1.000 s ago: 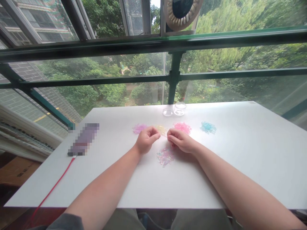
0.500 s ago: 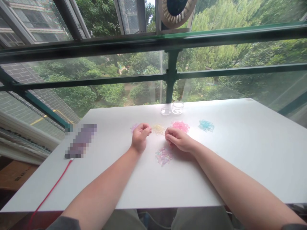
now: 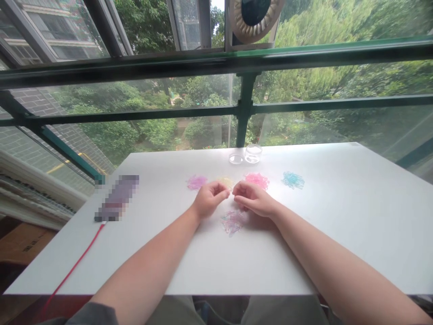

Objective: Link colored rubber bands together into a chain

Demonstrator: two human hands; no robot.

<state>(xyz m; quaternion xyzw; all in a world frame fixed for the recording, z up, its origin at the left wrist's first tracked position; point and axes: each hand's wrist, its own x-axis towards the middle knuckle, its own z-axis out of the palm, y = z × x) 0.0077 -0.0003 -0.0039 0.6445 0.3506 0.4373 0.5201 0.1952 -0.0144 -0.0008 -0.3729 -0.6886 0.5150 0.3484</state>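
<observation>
My left hand is above the table, thumb and forefinger pinched together; whatever may be between them is too small to make out. Close by on its right is my right hand, its fingers curled and thumb bent in, with its contents hidden. Just below the two hands lies a mixed-colour pile of small thin loop-shaped pieces. Behind them, a yellow pile is partly covered by my left hand, and a pink pile sits beyond my right. A purple pile and a teal pile lie farther out.
A clear round container and a clear round lid stand at the back of the white table. At left lies a pixelated dark object with a red cable. Green railing and windows border the back.
My left hand has moved right and slightly down, from the purple pile to beside my right hand. The purple pile is uncovered now. My right hand has barely shifted.
</observation>
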